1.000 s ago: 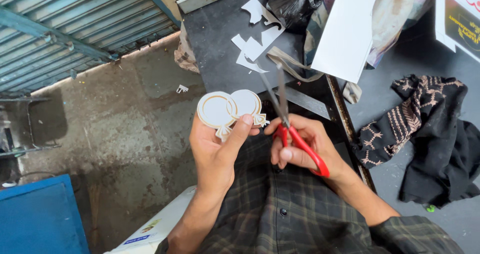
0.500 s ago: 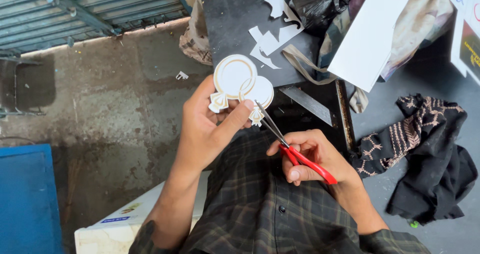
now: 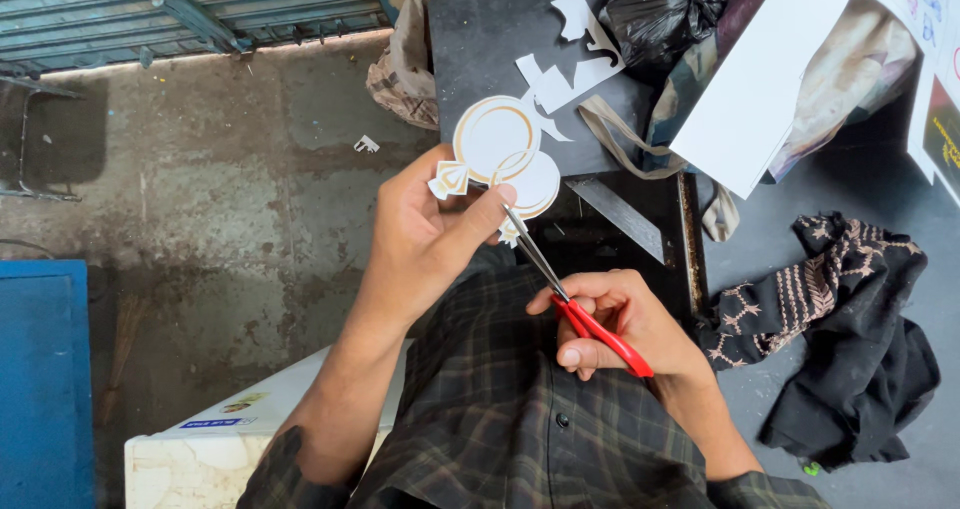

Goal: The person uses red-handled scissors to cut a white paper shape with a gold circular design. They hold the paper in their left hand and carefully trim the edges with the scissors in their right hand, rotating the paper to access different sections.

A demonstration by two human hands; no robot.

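Pinching a paper cutout [image 3: 505, 149] between thumb and fingers, the left hand [image 3: 430, 234], raised above the lap and in front of the dark table [image 3: 480, 29]. Two overlapping white discs ringed in thin gold-orange, small bow-like tabs at the lower edges, flat and stiff like card. Clenched around the red plastic handles of scissors [image 3: 570, 304], the right hand [image 3: 620, 324], slim grey metal blades slanting up to the lower rim of the cutout, tips touching it just under the left thumb. Angular white paper scraps [image 3: 570, 59] scattered on the matte tabletop, beside a crinkled black plastic bag [image 3: 665, 9] and a large white sheet of card [image 3: 770, 79]. Dark patterned cloth [image 3: 830, 329] crumpled to the right; rough, stained concrete floor [image 3: 220, 159] to the left; a blue box [image 3: 40, 369] at the left edge; green-black plaid shirt [image 3: 520, 419] below. Against half a second ago: cutout lifted slightly and tilted the same way, blades at the same lower edge, both grips unchanged.
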